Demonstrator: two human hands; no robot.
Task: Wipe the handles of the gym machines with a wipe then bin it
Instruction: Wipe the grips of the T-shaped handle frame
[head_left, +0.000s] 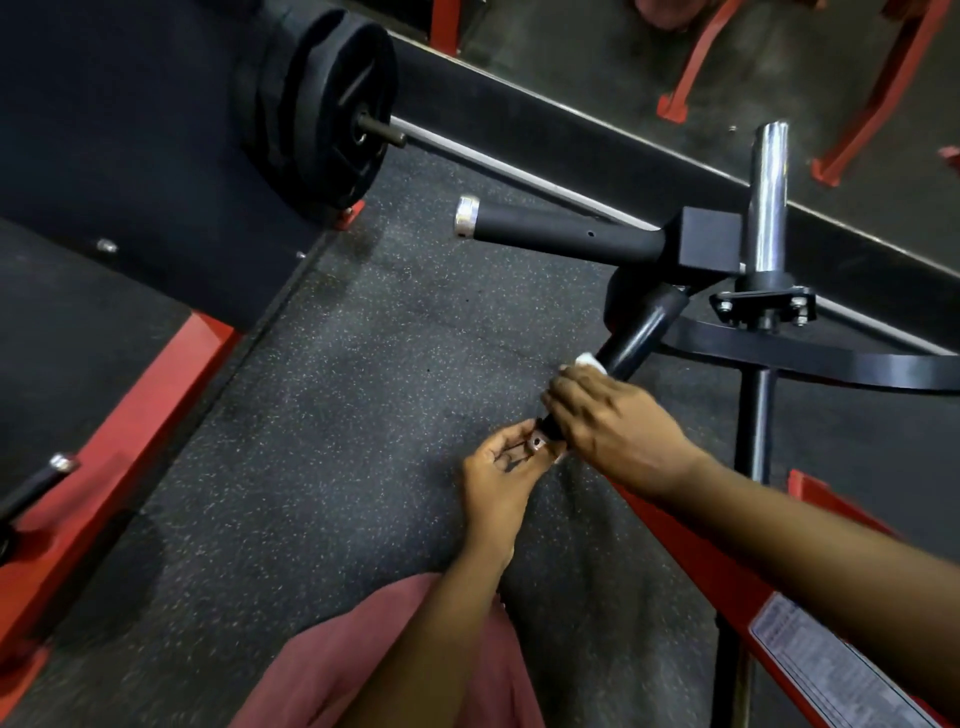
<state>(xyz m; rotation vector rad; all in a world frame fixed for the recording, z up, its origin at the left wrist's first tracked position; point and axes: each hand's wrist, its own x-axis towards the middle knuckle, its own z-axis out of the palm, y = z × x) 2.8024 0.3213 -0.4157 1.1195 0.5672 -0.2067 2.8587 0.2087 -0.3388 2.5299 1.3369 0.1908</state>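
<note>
At 6 o'clock, closest to you, a fold of dusky-pink cloth (415, 660) covers your lap above the speckled rubber floor (322, 415). Your left hand (496, 473) reaches up from there, palm turned upward, its fingertips at the silver end cap (537, 444) of the lower handle (641, 330). You cannot tell whether it pinches the cap or only touches it. Your right hand (618, 431) comes in from 4 o'clock and is curled round that same handle just above the cap, holding the wipe (589, 361) against the black grip. A white edge of the wipe shows past your fingers on the 1 o'clock side. The handle slopes up toward 1 o'clock into a black block on the machine's frame. A red frame rail (696, 566) runs under your right forearm. Farther out, a second handle (550, 231) sticks out toward 9 o'clock from the block, bare. A chrome peg (770, 197) stands upright just beside the block at 2 o'clock. At 11 o'clock, farthest off, sits a black weight plate (337, 109).
</note>
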